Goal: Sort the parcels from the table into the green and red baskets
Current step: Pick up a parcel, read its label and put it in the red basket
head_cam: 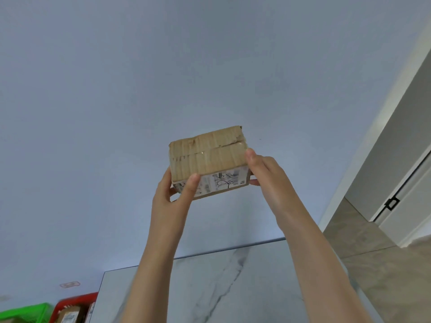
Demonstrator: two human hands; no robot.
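Both hands are gripping a taped-up cardboard parcel [208,160], holding it up in the air above the table [245,283]. The left hand [173,194] is pinching the near left corner with its thumb on the label, and the right hand [264,173] is wrapping the right end. Down at the far left, the green basket [30,311] is sitting just beside the red basket [74,301], which is holding a few boxes already.

Pale blue wall [163,78] behind marble-look table [233,287]; tile floor [363,243] & white door [412,206] at rt.
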